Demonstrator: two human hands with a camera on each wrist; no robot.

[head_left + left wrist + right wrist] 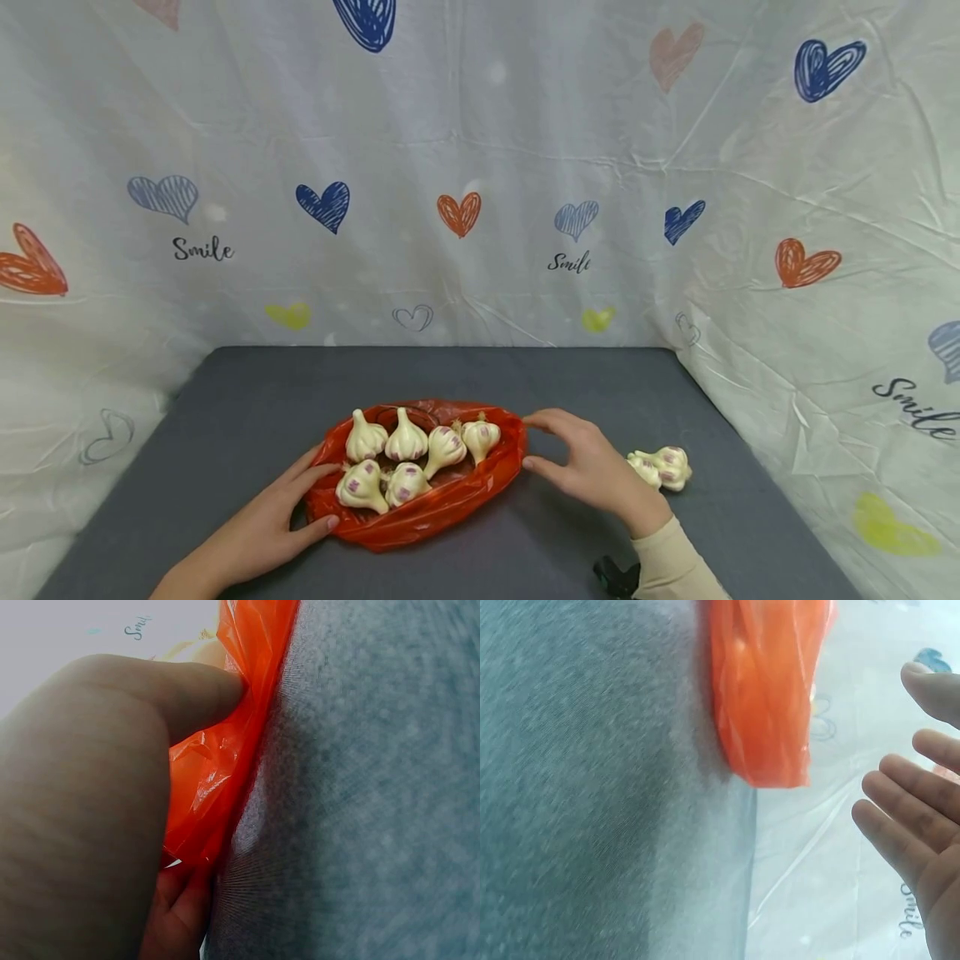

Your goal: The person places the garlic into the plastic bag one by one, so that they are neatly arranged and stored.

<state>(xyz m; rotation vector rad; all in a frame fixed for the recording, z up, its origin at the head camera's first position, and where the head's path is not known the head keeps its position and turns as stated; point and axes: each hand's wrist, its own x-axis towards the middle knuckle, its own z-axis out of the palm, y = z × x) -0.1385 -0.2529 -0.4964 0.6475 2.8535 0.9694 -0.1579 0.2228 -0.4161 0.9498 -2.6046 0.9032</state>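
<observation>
A red plastic bag point(420, 527) lies on the table with its mouth spread wide, and several garlic bulbs point(406, 437) show inside it. My left hand point(258, 525) holds the bag's left end, thumb at the front and fingers along the side. In the left wrist view the thumb presses on the shiny red plastic, and part of the other fingers is hidden. By the bag's right end is my right hand point(592, 467), its fingers spread. The right wrist view shows those fingers fairly straight, apart from the bag point(765, 705), with nothing in them.
More garlic bulbs point(671, 468) lie on the dark grey table point(465, 375) to the right, partly behind the right hand. A small black object point(617, 577) is by the right sleeve. A white curtain point(495, 275) printed with hearts hangs at the back and sides.
</observation>
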